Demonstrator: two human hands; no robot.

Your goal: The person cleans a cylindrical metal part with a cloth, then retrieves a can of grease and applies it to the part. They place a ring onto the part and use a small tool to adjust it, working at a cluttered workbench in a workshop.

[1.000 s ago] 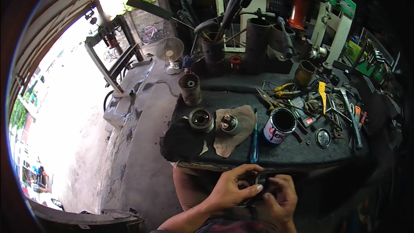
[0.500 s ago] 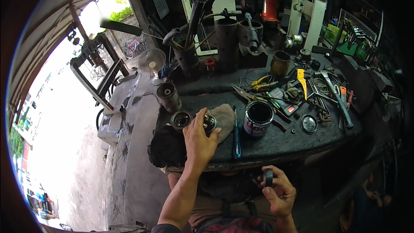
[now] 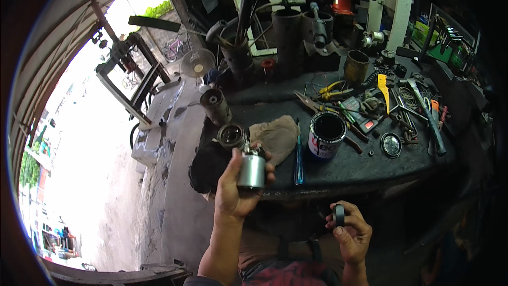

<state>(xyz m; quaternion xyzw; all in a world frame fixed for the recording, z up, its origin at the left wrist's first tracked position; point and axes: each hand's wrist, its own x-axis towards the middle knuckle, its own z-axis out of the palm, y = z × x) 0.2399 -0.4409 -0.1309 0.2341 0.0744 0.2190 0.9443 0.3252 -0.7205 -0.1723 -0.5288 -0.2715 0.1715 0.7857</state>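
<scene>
My left hand (image 3: 236, 196) is wrapped round a silver metal cylinder (image 3: 251, 172) with dark fittings at its top, lifted over the bench's front edge. Between the fingers and thumb of my right hand (image 3: 353, 235), a roll of black tape (image 3: 339, 215) is held upright in front of the bench. Just beyond my left hand are an open round metal housing (image 3: 232, 135) and a crumpled beige cloth (image 3: 275, 135). A blue-handled screwdriver (image 3: 299, 167) lies to the right of the cloth, beside an open can (image 3: 324, 145) smeared with black.
The dark bench (image 3: 407, 161) carries pliers (image 3: 309, 101), a hammer (image 3: 431, 122), a yellow tool (image 3: 383, 92) and a round lid (image 3: 391, 144) on the right. Tall metal cylinders (image 3: 288, 42) holding tools stand behind. A black cloth bundle (image 3: 207, 167) rests at the left corner.
My left hand has lifted the silver cylinder off the cloth and brought it nearer, turning its side into view. My right hand keeps the tape roll. The whole view has shifted slightly.
</scene>
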